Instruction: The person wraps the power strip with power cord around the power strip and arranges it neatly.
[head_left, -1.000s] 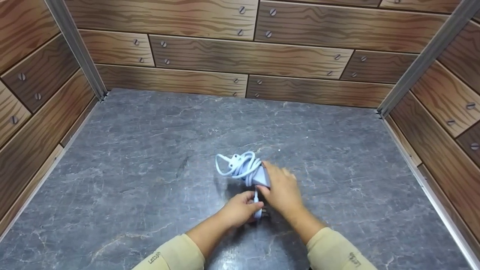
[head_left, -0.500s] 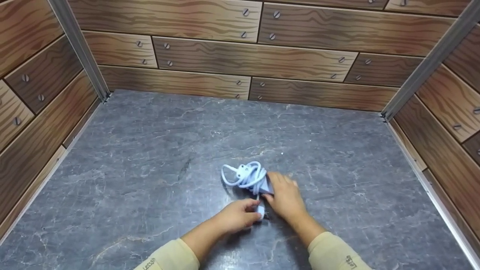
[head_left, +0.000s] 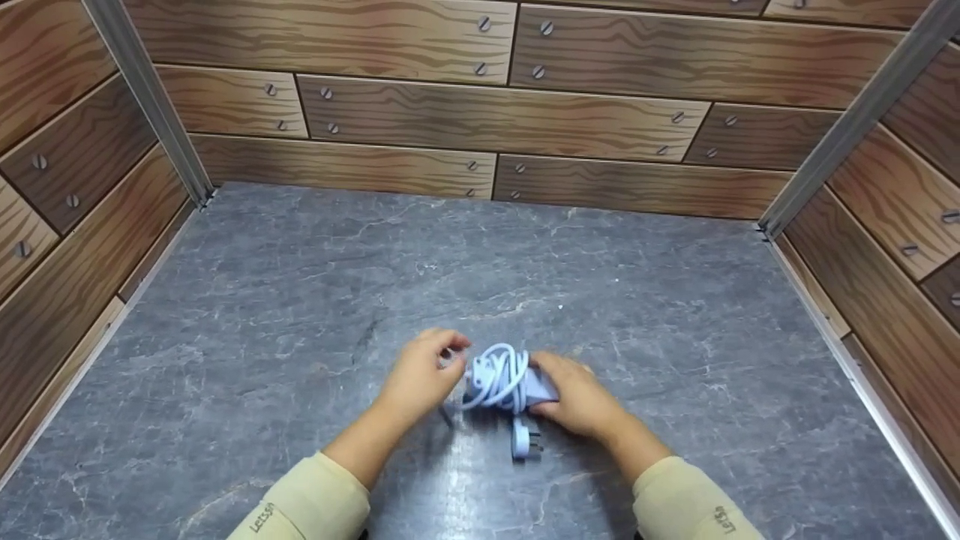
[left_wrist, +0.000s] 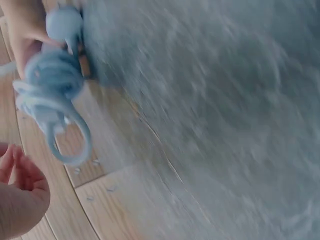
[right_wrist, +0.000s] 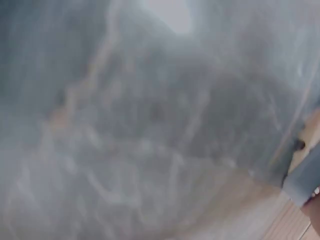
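A pale power adapter [head_left: 544, 386] has its white cord [head_left: 508, 375] wound round it in several loops, just above or on the grey floor. My right hand [head_left: 577, 397] grips the block's right end, fingers over the far side and thumb on the near side. From the bundle hangs a white plug [head_left: 520, 440], its metal pins pointing right. My left hand [head_left: 424, 375] is beside the bundle's left end, fingers bent and thumb apart from them. In the left wrist view a gap separates the left hand [left_wrist: 22, 192] from the cord loop [left_wrist: 75, 142]. The right wrist view shows the block's corner [right_wrist: 305, 180], blurred.
A grey marble-patterned surface [head_left: 337, 262] lies under the hands. Wood-print panels [head_left: 420, 105] wall it at the back and both sides, with metal posts [head_left: 154, 112] in the back corners.
My left hand has let go of the plug and moved left and away from me to the bundle's left end. The plug now hangs free; the right hand keeps its grip, slightly nearer me.
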